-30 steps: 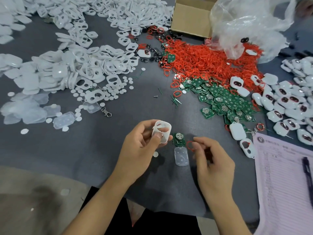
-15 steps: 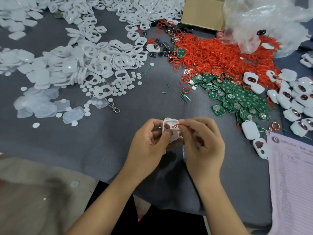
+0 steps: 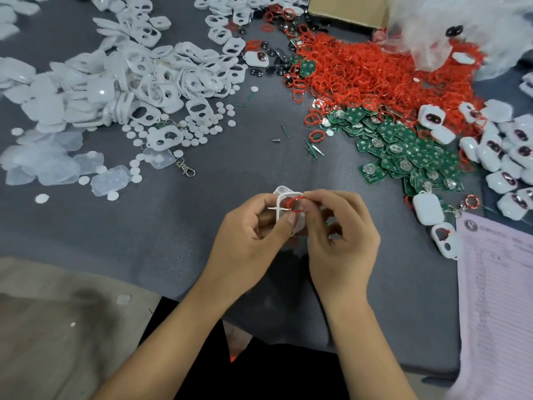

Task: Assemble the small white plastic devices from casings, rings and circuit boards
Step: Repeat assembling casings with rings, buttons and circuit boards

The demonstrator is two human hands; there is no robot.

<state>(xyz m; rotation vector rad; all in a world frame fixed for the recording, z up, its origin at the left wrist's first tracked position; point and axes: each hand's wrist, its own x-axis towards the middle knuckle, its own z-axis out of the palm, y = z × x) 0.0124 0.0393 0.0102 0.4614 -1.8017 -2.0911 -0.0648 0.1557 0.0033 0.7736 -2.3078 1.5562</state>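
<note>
Casing (image 3: 284, 210), white, light and thin-walled, gripped by its rim in left hand (image 3: 251, 235) above the bench's near edge; red ring (image 3: 295, 204), thin and probably floppy, pinched in right hand (image 3: 340, 235) at the opening; best held by edges, lightly.

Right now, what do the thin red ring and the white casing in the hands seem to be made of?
Thin red ring: probably soft rubber or silicone, matte; it bends out of round where pinched. White casing: looks like rigid moulded plastic, smooth and slightly glossy, keeping crisp edges.
</note>
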